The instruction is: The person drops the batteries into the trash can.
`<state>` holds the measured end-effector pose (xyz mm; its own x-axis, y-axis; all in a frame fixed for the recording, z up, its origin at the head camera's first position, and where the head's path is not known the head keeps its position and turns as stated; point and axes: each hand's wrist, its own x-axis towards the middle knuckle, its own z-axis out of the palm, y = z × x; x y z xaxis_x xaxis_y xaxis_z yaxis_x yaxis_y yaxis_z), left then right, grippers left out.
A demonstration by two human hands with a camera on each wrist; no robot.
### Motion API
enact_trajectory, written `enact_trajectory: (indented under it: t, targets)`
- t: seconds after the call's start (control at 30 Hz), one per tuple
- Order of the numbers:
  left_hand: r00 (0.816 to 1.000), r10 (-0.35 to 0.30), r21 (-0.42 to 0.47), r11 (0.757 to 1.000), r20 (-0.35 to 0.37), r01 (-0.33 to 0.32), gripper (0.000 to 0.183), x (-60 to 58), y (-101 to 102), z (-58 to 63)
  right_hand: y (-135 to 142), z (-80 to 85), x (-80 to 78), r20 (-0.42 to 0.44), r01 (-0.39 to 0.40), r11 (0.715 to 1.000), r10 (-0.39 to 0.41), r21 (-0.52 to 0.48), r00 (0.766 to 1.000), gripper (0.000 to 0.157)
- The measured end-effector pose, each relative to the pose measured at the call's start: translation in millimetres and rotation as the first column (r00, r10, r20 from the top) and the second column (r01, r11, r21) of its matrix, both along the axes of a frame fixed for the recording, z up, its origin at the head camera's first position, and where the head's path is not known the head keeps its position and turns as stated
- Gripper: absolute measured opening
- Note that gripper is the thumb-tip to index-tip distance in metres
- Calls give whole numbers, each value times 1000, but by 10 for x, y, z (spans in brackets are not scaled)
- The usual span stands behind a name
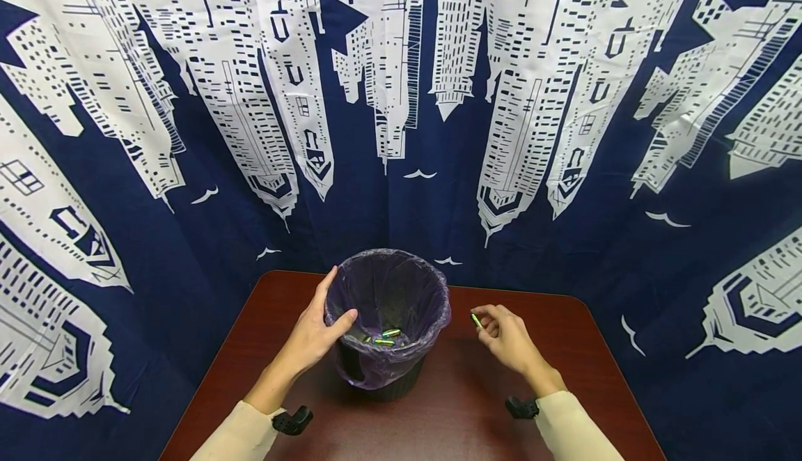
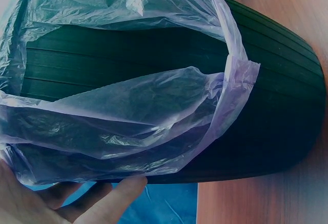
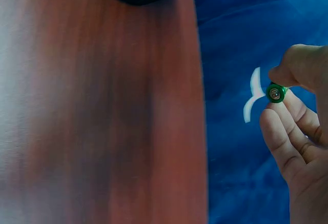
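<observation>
My left hand (image 1: 313, 332) grips the near-left rim of a dark trash bin (image 1: 401, 384), thumb over the lip and fingers along the outside. A thin purple plastic liner (image 1: 438, 322) covers the bin's inside and folds down over its rim. Through the opening, several green batteries (image 1: 384, 342) show at the bottom. To the right of the bin, my right hand (image 1: 510, 341) pinches one green battery (image 3: 275, 93) between thumb and fingers, above the table. The left wrist view shows the ribbed bin wall (image 2: 287, 106) under the loose liner, with fingers at its edge.
The bin stands on a reddish-brown wooden table (image 1: 470, 405). Close behind the table's far edge hangs a dark blue curtain (image 1: 401, 210) with white buildings and birds, which also surrounds both sides. Each wrist wears a black camera mount (image 1: 293, 420).
</observation>
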<state>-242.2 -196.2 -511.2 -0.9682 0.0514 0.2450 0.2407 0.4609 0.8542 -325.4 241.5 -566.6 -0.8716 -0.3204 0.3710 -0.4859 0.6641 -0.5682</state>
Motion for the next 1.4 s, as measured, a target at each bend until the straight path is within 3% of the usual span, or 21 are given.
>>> enact_trajectory:
  t: [0.27, 0.43, 0.77, 1.1, 1.4]
  targets:
    - [1000, 0, 3, 1000, -8, 0, 101, 14, 9, -18, -58, 379, 16, -124, -35, 999, 36, 5, 992, 40]
    - [1000, 3, 7, 1000, -4, -3, 101, 9, 16, -4, -121, 619, -10, -152, -52, 999, 54, 16, 987, 40]
    - [1000, 9, -4, 1000, -1, -9, 100, 6, 11, -18, -301, 1092, -5, -280, -106, 992, 120, 63, 952, 37]
    - [1000, 14, 1, 1000, -10, -14, 99, 25, 39, -5, -528, 1499, 43, -261, -155, 981, 181, 119, 948, 37]
    - [999, 7, 8, 1000, -32, -7, 97, 11, 45, 6, -781, 1732, 60, -237, -204, 965, 240, 166, 941, 39]
